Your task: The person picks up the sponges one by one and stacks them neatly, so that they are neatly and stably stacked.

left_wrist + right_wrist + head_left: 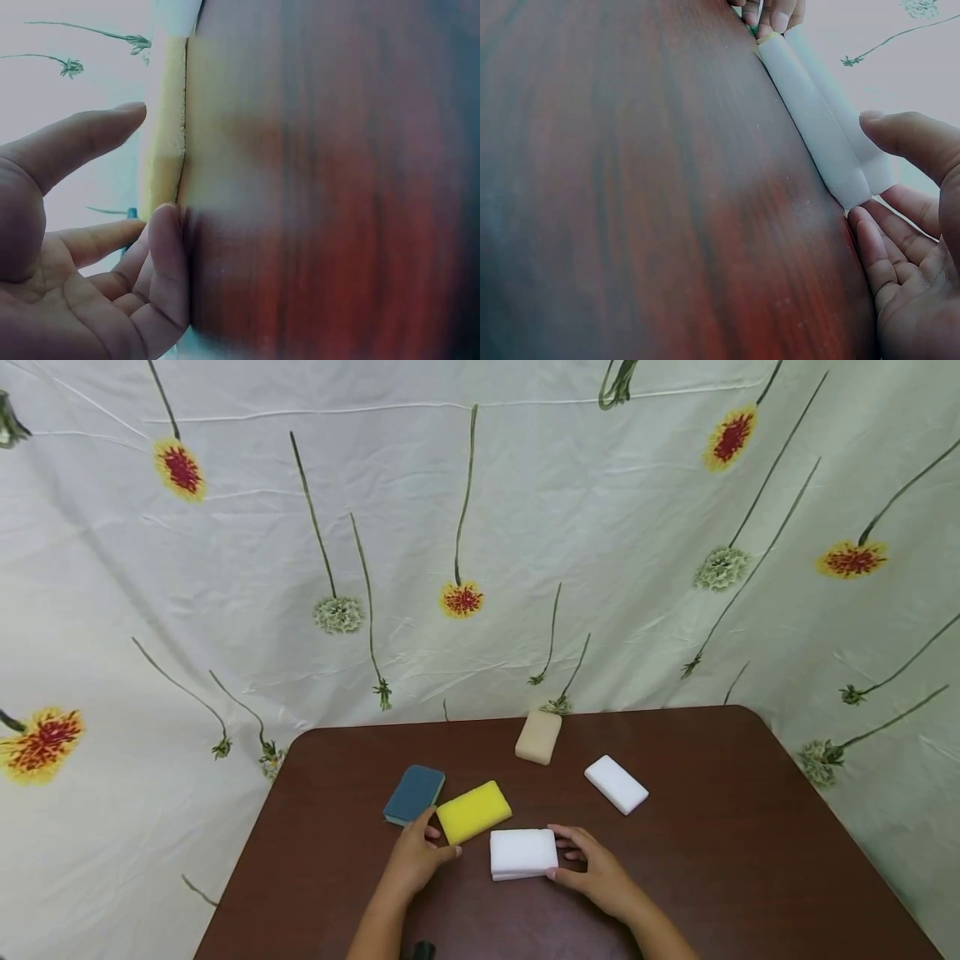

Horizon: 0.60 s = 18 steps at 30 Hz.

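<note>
Two white block sponges [523,852] lie stacked on the table, with their edges nearly lined up. My right hand [596,877] is at their right end, thumb by the near corner and index finger by the far one. In the right wrist view the fingers touch the end of the stack [817,112], and the thumb is spread apart from them. My left hand [418,856] stands beside a yellow sponge [474,812], thumb spread and fingertips close to its left end. Just behind those fingers lies a dark blue sponge [415,793].
A beige sponge [538,737] lies near the back edge of the dark brown table [697,860]. Another white sponge [617,784] sits to the right. A small black object [423,951] shows at the bottom edge. Behind hangs a white flowered cloth [405,485].
</note>
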Available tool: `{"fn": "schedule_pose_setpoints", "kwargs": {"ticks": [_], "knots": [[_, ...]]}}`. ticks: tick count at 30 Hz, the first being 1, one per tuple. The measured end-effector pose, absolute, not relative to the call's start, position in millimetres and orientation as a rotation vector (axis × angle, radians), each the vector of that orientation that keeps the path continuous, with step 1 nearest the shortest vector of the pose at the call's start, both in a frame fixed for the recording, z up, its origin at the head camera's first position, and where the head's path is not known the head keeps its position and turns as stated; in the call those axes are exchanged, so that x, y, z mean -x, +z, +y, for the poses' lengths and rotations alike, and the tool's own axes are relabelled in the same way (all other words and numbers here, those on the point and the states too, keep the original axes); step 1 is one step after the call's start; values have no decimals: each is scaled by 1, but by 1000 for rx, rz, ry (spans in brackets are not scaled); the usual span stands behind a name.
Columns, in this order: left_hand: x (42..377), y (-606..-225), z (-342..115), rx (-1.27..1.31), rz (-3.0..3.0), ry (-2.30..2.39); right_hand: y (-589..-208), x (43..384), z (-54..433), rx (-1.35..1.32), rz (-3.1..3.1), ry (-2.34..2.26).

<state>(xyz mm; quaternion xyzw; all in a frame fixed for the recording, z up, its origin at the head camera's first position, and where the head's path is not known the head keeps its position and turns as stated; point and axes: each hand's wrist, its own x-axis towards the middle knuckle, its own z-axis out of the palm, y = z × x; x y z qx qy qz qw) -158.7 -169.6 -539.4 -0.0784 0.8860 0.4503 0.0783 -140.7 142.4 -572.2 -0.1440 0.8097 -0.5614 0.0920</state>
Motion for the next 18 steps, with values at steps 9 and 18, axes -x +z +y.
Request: {"fn": "schedule_pose_setpoints", "kwargs": {"ticks": [9, 18], "knots": [[164, -541, -170, 220, 2727, 1266, -574, 141, 143, 452, 2416, -1666], [164, -543, -169, 268, 2735, 1255, -573, 141, 143, 463, 2428, -1663]]}}
